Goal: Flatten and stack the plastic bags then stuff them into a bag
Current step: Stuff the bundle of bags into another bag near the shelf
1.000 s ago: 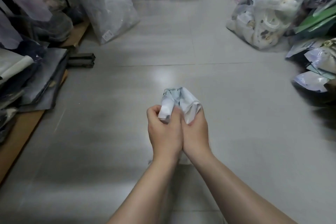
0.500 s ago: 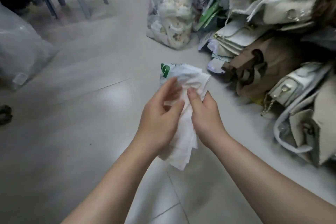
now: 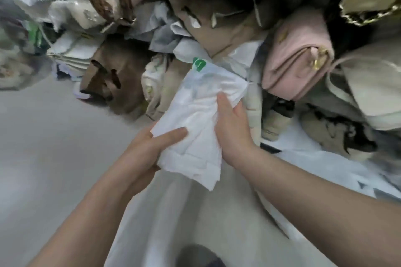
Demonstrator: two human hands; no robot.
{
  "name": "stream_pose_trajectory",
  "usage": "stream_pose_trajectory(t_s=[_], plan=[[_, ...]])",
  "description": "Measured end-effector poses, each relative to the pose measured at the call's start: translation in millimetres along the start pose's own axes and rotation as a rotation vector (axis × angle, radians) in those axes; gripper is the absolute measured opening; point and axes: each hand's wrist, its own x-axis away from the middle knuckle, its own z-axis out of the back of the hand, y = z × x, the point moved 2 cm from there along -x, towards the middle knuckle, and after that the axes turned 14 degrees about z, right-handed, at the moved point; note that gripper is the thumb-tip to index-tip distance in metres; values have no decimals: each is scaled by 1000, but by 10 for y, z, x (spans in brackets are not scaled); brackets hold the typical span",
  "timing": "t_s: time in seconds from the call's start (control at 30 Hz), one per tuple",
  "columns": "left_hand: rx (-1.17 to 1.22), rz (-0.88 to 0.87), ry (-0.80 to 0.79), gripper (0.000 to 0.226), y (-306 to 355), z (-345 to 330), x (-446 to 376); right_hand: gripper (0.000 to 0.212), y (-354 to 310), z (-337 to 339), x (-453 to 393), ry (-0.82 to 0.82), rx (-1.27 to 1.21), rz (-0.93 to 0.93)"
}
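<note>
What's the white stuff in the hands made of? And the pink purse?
The white bundle looks like thin plastic film: crinkled, slightly see-through, with green print. The pink purse seems soft leather or imitation, matte, with a gold-coloured metal zip; which one I can't tell.

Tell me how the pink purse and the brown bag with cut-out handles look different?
The pink purse is pale pink with a gold clasp; the brown bag is tan with dark handle holes. The pink purse sits high in the pile on the right; the brown bag rests lower, left, by the floor. Both lie untouched.
</note>
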Motion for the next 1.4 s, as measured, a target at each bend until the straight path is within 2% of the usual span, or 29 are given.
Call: stream_pose_trajectory(t_s=[0.07, 0.13, 0.2, 0.3, 0.4, 0.5, 0.53, 0.6, 0.63, 0.67, 0.73, 0.8, 0.87, 0.93, 1.0, 1.07, 1.13, 1.17, 1.23, 1.33, 1.4], plan=[[-19, 32, -77, 49, -114, -411, -154, 35, -41, 549, 67, 106, -32, -55], [-53, 55, -90, 46, -244, -812, -284, 32, -80, 1085, 217, 179, -109, -145], [-105, 89, -106, 44, -358, -1168, -369, 34, -137, 1511, 414, 194, -148, -204], [-202, 111, -206, 37, -499, -1677, -460, 36, -189, 2010, 685, 223, -104, -198], [-311, 130, -293, 34, -646, -2100, -566, 31, -205, 2411, 834, 355, -68, -159], [-261, 181, -407, 18, -737, -2400, -638, 30, -277, 2710, 876, 406, -37, -123], [-206, 221, -427, 23, -743, -2490, -659, 29, -315, 2809, 882, 429, -33, -111], [-102, 275, -366, 53, -755, -2637, -722, 26, -405, 3011, 883, 503, -46, -97], [-95, 234, -324, 53, -776, -2724, -753, 26, -451, 3114, 883, 543, -54, -83], [-160, 157, -270, 43, -800, -2814, -767, 27, -490, 3216, 880, 583, -48, -57], [-513, -41, -104, 8, -855, -2926, -801, 25, -524, 3387, 888, 676, -11, 15], [-977, -152, 5, 59, -958, -2988, -808, 26, -504, 3511, 902, 792, 35, 77], [-1147, -182, 69, 93, -1013, -3029, -762, 33, -459, 3577, 919, 903, 62, 128], [-1200, -118, 86, 107, -1146, -3038, -753, 44, -426, 3588, 944, 992, 100, 168], [-1214, -65, 112, 101, -1255, -3031, -733, 47, -389, 3558, 978, 1054, 163, 186], [-1127, -85, 161, 69, -1294, -3002, -787, 38, -302, 3475, 994, 1069, 171, 180], [-980, -162, 194, 14, -1242, -2941, -837, 32, -177, 3343, 995, 1059, 177, 166], [-895, -172, 202, 11, -1231, -2903, -879, 31, -120, 3253, 988, 1043, 172, 169], [-664, -112, 211, 26, -1205, -2840, -946, 24, -16, 3072, 964, 975, 169, 189], [-122, 132, 135, 30, -1146, -2839, -969, 20, 113, 2839, 951, 742, 277, 252], [92, 190, 68, 28, -1067, -2839, -976, 22, 246, 2773, 960, 547, 386, 265]])
